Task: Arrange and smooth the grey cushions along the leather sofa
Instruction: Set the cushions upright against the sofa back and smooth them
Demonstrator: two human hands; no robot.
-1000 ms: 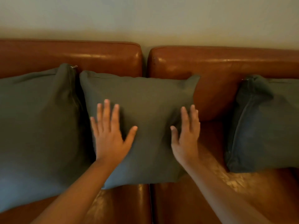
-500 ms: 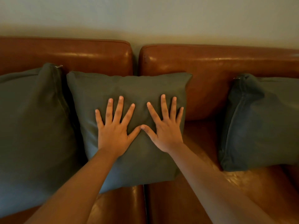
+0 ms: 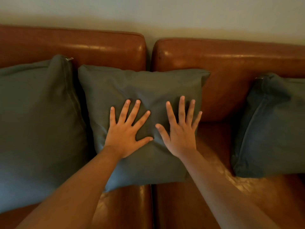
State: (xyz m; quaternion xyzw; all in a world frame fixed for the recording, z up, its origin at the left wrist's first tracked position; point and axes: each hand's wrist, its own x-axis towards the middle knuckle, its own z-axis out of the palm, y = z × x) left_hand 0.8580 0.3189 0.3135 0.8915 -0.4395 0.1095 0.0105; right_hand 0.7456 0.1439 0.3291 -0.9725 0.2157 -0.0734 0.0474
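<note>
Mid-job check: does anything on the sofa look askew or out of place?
Spacing is uneven. The middle cushion, pressed by the left hand and right hand, butts against the left cushion, while a stretch of bare sofa separates it from the right cushion. Nothing looks damaged.

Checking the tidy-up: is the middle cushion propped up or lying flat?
Propped up: the middle cushion leans against the sofa back, bottom edge on the seat, left hand and right hand flat on its front.
</note>
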